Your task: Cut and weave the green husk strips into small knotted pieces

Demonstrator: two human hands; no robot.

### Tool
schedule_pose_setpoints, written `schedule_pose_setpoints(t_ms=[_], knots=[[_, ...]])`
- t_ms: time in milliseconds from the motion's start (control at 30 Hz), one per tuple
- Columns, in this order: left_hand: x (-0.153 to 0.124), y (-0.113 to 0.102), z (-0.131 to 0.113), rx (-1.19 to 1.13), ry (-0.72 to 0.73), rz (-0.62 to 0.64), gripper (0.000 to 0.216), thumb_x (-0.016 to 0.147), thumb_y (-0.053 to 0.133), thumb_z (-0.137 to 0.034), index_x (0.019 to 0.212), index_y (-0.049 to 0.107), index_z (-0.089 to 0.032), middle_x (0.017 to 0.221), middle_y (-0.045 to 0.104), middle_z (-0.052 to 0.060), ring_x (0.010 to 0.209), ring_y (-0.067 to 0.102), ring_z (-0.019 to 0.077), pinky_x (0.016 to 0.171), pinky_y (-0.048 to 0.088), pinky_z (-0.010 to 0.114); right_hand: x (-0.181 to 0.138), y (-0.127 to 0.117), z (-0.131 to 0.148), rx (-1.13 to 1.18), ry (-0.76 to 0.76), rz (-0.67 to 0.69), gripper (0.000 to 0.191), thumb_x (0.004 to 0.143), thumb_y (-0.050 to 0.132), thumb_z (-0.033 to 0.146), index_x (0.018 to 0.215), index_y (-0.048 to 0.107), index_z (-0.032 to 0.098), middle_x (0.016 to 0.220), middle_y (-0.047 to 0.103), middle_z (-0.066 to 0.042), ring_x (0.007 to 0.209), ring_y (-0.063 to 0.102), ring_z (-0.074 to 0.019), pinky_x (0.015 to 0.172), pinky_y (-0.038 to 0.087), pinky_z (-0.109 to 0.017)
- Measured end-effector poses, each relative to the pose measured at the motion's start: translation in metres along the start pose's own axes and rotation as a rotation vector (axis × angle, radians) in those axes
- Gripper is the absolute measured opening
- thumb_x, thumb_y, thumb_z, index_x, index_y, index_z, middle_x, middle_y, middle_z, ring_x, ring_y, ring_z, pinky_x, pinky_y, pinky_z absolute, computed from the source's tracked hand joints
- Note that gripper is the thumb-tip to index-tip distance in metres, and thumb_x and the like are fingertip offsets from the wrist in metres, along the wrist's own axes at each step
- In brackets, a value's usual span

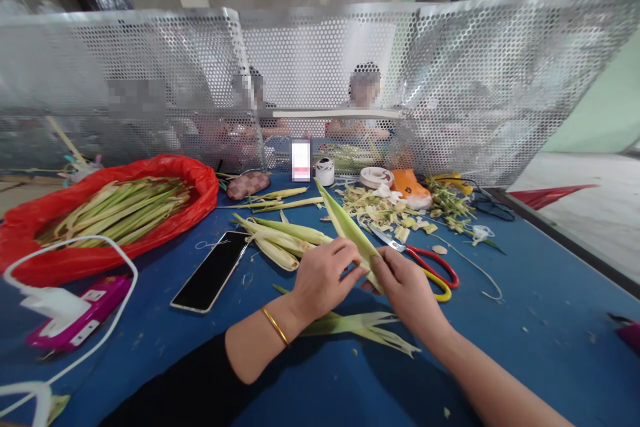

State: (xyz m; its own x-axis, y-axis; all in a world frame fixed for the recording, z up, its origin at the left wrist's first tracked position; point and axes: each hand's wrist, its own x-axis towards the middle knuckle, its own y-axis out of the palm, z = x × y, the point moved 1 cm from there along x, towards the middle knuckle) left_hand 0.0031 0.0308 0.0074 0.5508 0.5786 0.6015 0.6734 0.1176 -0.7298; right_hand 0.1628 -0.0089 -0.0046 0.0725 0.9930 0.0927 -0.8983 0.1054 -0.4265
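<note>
A long pale green corn husk (pixel 345 223) is held up over the table, its pointed tip toward the back. My right hand (pixel 403 283) grips its lower end, thumb pressed on the face. At the husk's left edge, my left hand (pixel 327 275) has its fingers curled and pinched on it; the fingertips are partly hidden. Under my wrists lies another husk (pixel 363 325) with its end split into strips. Beyond my left hand is a small pile of husks (pixel 280 240). Scissors (pixel 430 267) with red and yellow handles rest just past my right hand.
A red plastic bag (pixel 203 190) full of husk strips stands at left, near a purple power strip (pixel 93 310) with a white cable. A phone (pixel 213 271) lies flat. Husk scraps (pixel 380 207), a tape roll (pixel 377 177) and a perforated metal screen (pixel 320 47) are behind.
</note>
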Motion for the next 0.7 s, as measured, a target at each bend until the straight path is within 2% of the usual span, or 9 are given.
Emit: schedule_pose_setpoints(t_ms=[233, 500, 600, 667, 700], knots=[[-0.0024, 0.0019, 0.0015, -0.048, 0.03, -0.102, 0.012, 0.088, 0.057, -0.029, 0.08, 0.058, -0.02, 0.089, 0.067, 0.004, 0.082, 0.064, 0.0154, 0.073, 0.049, 0.027, 0.0001, -0.0008, 0.003, 0.051, 0.025, -0.008, 0.025, 0.091, 0.044, 0.044, 0.084, 0.055, 0.023, 0.061, 0.067, -0.001, 0.055, 0.064, -0.0188, 0.055, 0.048, -0.028], [-0.0017, 0.0004, -0.0001, -0.092, 0.019, -0.162, 0.008, 0.085, 0.062, -0.025, 0.079, 0.059, -0.02, 0.095, 0.067, 0.005, 0.088, 0.065, 0.0157, 0.078, 0.051, 0.028, 0.0036, 0.0018, -0.0025, 0.24, 0.064, 0.023, 0.028, 0.089, 0.048, 0.049, 0.085, 0.056, 0.022, 0.062, 0.065, 0.0, 0.057, 0.065, -0.0193, 0.055, 0.052, -0.029], [-0.0012, 0.0005, -0.0022, -0.159, -0.078, -0.228, 0.009, 0.082, 0.066, -0.024, 0.077, 0.059, -0.02, 0.11, 0.063, 0.007, 0.083, 0.064, 0.0142, 0.074, 0.052, 0.029, 0.0036, 0.0027, 0.0, 0.26, 0.058, 0.039, 0.03, 0.089, 0.048, 0.049, 0.084, 0.056, 0.02, 0.054, 0.063, 0.001, 0.05, 0.063, -0.0173, 0.051, 0.05, -0.027], [-0.0003, 0.0009, -0.0017, -0.263, -0.242, -0.323, 0.014, 0.077, 0.07, -0.024, 0.084, 0.058, -0.021, 0.116, 0.06, 0.008, 0.081, 0.063, 0.014, 0.068, 0.052, 0.027, 0.002, 0.0029, 0.0045, 0.289, 0.079, 0.065, 0.032, 0.089, 0.049, 0.05, 0.085, 0.057, 0.019, 0.049, 0.06, 0.003, 0.043, 0.059, -0.0149, 0.047, 0.047, -0.025], [0.0004, 0.0011, -0.0007, -0.345, -0.354, -0.373, 0.023, 0.074, 0.073, -0.025, 0.091, 0.057, -0.021, 0.115, 0.061, 0.008, 0.082, 0.063, 0.0148, 0.066, 0.052, 0.027, 0.0007, 0.0029, 0.0072, 0.32, 0.101, 0.083, 0.032, 0.089, 0.05, 0.05, 0.085, 0.057, 0.019, 0.049, 0.06, 0.004, 0.04, 0.057, -0.0132, 0.045, 0.045, -0.023]])
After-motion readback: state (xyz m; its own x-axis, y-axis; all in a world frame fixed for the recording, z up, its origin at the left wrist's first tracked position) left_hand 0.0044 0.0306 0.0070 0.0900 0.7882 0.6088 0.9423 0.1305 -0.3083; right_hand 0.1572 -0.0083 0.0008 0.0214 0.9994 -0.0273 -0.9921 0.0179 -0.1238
